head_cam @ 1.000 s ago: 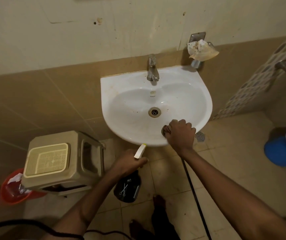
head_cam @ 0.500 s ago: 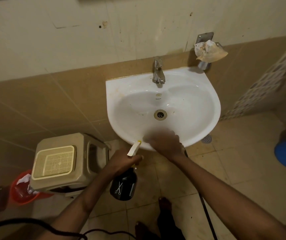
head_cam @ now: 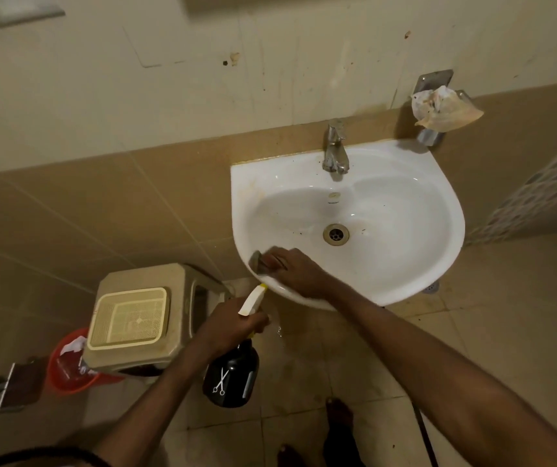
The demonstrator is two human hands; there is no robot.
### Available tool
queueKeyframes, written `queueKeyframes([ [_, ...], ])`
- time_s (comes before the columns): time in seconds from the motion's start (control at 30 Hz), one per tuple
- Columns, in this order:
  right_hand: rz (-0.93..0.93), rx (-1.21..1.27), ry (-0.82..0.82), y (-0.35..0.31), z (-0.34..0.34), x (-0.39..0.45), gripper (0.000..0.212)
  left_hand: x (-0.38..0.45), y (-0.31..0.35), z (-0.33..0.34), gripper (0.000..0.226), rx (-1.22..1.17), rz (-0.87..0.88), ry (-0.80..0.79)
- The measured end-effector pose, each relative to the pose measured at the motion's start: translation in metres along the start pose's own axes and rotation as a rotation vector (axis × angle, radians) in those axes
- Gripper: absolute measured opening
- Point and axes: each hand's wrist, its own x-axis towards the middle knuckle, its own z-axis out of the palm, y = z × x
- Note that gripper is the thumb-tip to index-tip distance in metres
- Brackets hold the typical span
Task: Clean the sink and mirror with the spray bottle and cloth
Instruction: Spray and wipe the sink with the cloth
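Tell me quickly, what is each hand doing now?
Left hand: grips the spray bottle.
Right hand: presses the cloth on the sink rim.

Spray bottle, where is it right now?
In the head view, the spray bottle hangs from the left hand below the sink's front-left rim, right of the beige stool.

Sink (head_cam: pixel 405 264): white ceramic wall basin, right of centre, brown specks in the bowl, metal drain at the middle.
Cloth (head_cam: pixel 265 261): dark, blurred, on the basin's near-left rim.
Spray bottle (head_cam: pixel 231 377): black body with white scissors mark, pale nozzle tilted up toward the rim, lower centre.
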Motion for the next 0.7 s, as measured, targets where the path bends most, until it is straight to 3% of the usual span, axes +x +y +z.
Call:
queueKeyframes([
  [0.07, -0.108, -0.052, -0.087, 0.022, -0.028, -0.029, 0.015, 0.004, 0.002, -0.006, 0.035, -0.01, -0.014, 0.013],
  [0.17, -0.081, -0.235, -0.172, 0.046, -0.057, -0.068, 0.018, 0.009, 0.01, -0.012, 0.027, -0.029, -0.039, 0.017],
  [0.3, -0.109, -0.215, -0.122, 0.041, -0.037, -0.055, 0.037, 0.024, 0.014, -0.023, 0.026, 0.002, 0.019, -0.013],
  [0.47, -0.183, -0.079, -0.041, 0.002, 0.008, 0.013, 0.039, 0.047, 0.018, -0.037, 0.029, -0.05, -0.041, 0.043],
  [0.7, -0.101, -0.186, -0.082, 0.029, -0.008, -0.028, 0.048, 0.074, 0.024, -0.064, 0.028, 0.029, -0.102, -0.054],
])
